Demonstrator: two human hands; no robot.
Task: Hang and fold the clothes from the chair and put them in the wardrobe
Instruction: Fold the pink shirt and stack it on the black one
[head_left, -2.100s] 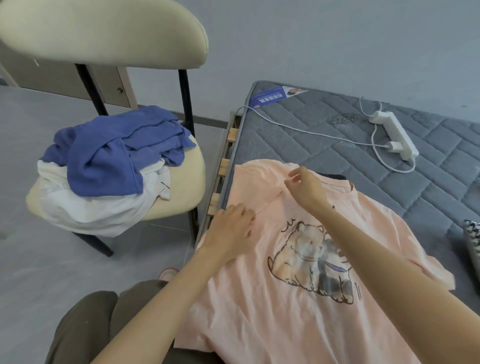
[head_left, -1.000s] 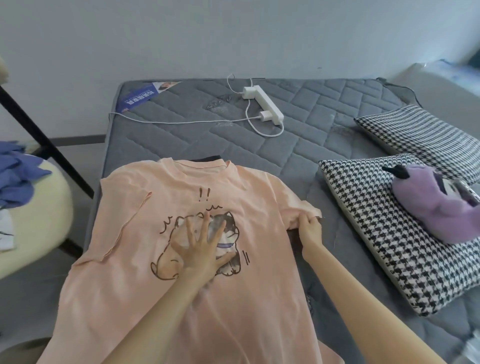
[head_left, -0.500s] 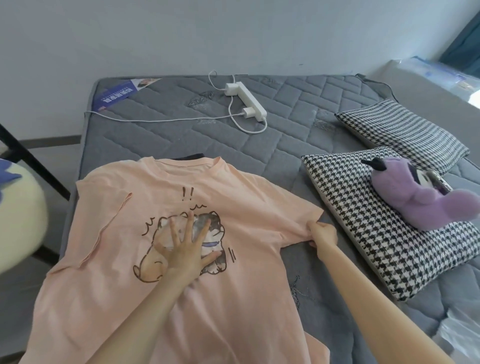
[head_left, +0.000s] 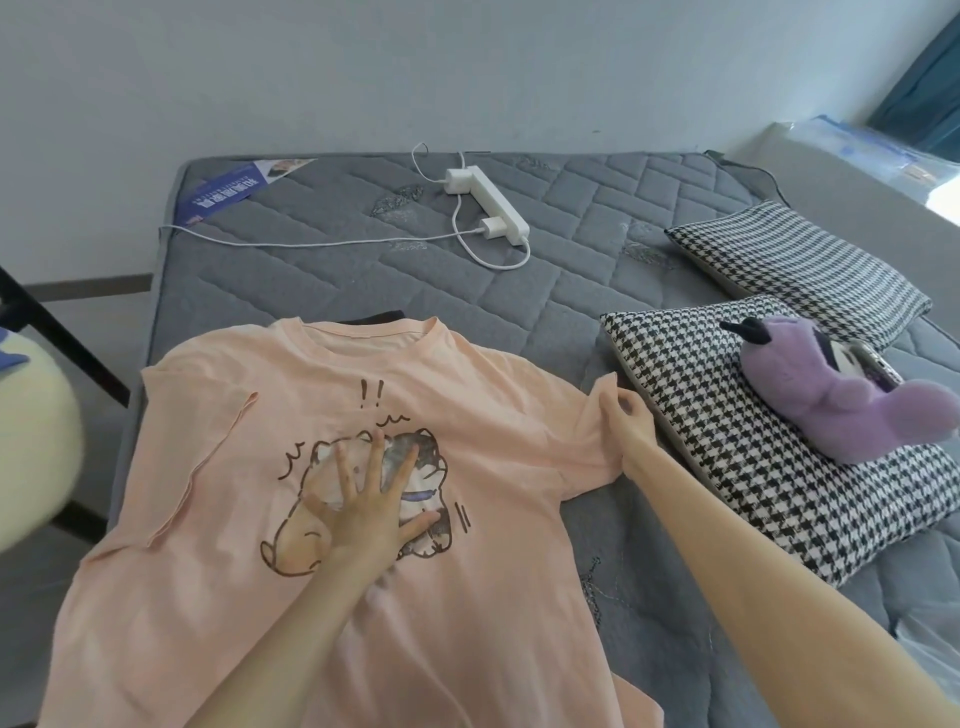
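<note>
**Change noted.** Over the last half second your right hand (head_left: 626, 423) has brought the sleeve (head_left: 582, 441) up off the mattress (head_left: 322, 280) and slightly back toward the shirt body. Your left hand (head_left: 371, 512) has stayed planted on the printed chest.

**Head view, grip.** Your right thumb and fingers pinch the hem of the sleeve, and the cloth rises to a small peak at the pinch. Your left hand holds nothing: its fingers are spread and straight, pressing flat on the cartoon print.

**Head view, task item.** The peach T-shirt (head_left: 249, 597) lies face up on the mattress, all of it on the left-hand side of the pinch, with its collar beyond your flat hand. On the far side from the pinch, the other sleeve looks to be turned in over the body already. Just outboard of the pinch sits the checked pillow (head_left: 727, 467) with a purple plush toy (head_left: 841, 410) on it. The chair (head_left: 31, 441) is at the opposite edge, well apart.

**Assessment.** The fold of this shirt is in hand, at the second sleeve. The next move calls for carrying the pinched hem inward across the body toward your flat hand, with the anchor held so the shirt does not slide. Then smooth it before folding lengthwise.
</note>
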